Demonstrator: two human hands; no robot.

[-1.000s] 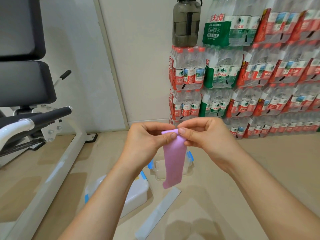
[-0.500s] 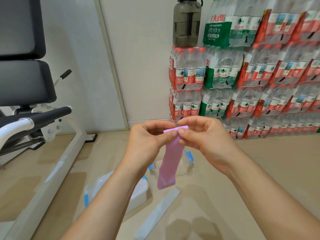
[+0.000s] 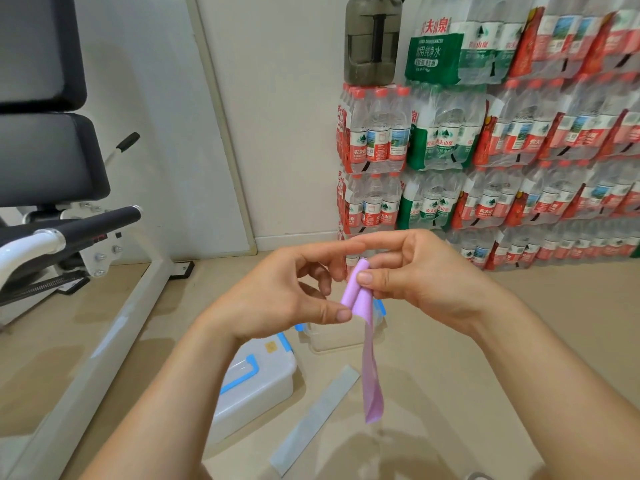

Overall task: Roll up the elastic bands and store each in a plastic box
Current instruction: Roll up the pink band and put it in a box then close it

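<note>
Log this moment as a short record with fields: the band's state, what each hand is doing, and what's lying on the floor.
purple band: top part rolled, tail hanging loose
left hand: pinches the roll's lower end
right hand: pinches the roll's upper end
lidded box: on the floor, blue latches
clear box: on the floor, partly hidden behind the hands
grey band: flat on the floor, unrolled

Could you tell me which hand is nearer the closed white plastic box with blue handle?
Left. The left hand hovers above the closed white plastic box; the right hand is farther, up to its right.
</note>
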